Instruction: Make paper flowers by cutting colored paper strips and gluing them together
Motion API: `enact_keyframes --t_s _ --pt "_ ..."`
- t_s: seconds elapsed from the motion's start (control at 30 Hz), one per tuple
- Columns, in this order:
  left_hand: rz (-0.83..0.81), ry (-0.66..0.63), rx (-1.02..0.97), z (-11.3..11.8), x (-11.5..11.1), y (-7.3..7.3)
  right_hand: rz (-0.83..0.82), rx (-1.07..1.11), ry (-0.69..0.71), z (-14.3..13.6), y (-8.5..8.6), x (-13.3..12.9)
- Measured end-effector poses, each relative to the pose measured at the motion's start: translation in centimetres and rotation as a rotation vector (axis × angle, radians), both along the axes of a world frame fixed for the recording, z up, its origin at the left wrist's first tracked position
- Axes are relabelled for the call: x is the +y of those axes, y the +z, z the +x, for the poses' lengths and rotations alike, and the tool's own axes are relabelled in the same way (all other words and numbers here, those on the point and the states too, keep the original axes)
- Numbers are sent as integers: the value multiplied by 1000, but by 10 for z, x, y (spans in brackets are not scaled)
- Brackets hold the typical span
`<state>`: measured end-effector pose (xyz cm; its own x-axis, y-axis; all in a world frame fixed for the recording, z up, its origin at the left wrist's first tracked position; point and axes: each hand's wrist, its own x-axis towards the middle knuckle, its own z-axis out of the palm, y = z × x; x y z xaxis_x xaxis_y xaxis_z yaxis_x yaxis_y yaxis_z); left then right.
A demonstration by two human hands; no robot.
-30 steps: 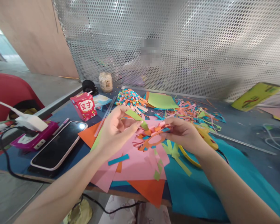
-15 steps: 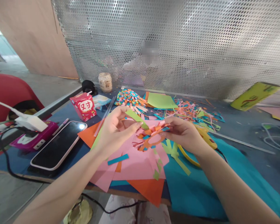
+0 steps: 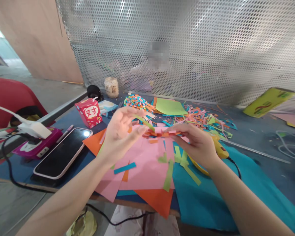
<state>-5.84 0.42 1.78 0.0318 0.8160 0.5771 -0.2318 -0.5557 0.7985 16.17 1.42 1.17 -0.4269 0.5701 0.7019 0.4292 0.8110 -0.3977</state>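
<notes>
My right hand point(image 3: 195, 137) pinches the edge of an orange, pink and blue paper flower point(image 3: 159, 134), which is tilted nearly edge-on above the pink paper sheet point(image 3: 145, 160). My left hand point(image 3: 120, 131) is at the flower's left side, thumb and fingers apart. A green paper strip point(image 3: 147, 123) slants between that hand and the flower's left end; whether the thumb touches it is hard to see. On the pink sheet lie a short blue strip point(image 3: 125, 167) and cut green strips point(image 3: 168, 175).
Behind my hands are a finished multicoloured paper flower point(image 3: 137, 102), a green sheet point(image 3: 170, 107) and a heap of paper scraps point(image 3: 201, 118). A yellow glue gun point(image 3: 220, 149) lies by my right wrist on blue paper point(image 3: 208, 200). Leftward are a phone point(image 3: 64, 152) and a red box point(image 3: 88, 112).
My left fingers have spread away from the green strip. The flower has tipped from showing its face to nearly edge-on, still in my right hand.
</notes>
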Motion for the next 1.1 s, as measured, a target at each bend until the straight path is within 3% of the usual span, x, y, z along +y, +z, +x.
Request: enact_keyframes --t_s 0.13,0.27,0.37,0.47,0.57,0.77,0.9,1.1 --pt "-5 56 30 -4 2 -3 503 -197 -14 1 7 -5" --pt "-168 -110 67 -7 4 -4 888 -371 -88 -2 13 -12" --pt "-306 -173 45 -9 7 -1 1059 -441 -115 -6 18 -18" --pt "-468 -158 162 -9 8 3 1134 -518 -143 -7 20 -22" --pt "-574 -229 266 -7 7 3 1161 -583 -144 -7 19 -24" --pt "-561 -263 263 -5 9 -5 1159 -642 -136 -6 14 -25" --pt "-498 -242 296 -5 7 -2 1159 -635 -139 -5 15 -25" --pt "-632 -220 315 -3 4 5 1151 -707 -118 -6 18 -28"
